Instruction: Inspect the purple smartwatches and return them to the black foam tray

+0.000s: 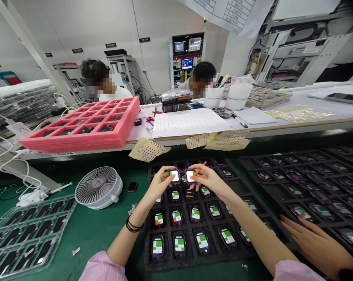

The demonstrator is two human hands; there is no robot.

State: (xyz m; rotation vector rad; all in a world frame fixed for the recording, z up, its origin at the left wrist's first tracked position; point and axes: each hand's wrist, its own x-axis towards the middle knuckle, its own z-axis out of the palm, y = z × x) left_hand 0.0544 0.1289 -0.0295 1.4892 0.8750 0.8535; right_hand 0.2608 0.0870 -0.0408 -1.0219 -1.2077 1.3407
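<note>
A small smartwatch body with a lit white screen (174, 175) is pinched in the fingertips of the left hand (161, 184). A second watch body of the same kind (190, 175) is gripped in the curled fingers of the right hand (209, 181), and a thin orange pen (199, 170) is tucked along those fingers. Both hands are closed about their loads.

The two watches are held side by side, nearly touching, just above the far edge of a black foam tray (167, 266) set on the green bench (106, 234). The tray's nearer pockets are filled with like watches showing green-and-white screens.

The step in hand is judged to be a check of the two lit screens against each other. A return to the tray would call for each watch to be lined up over a free pocket and lowered flat, with the pen kept clear of the glass.

A co-worker's hand (317, 242) is laid on a neighbouring black tray (252, 166) to the right.
</note>
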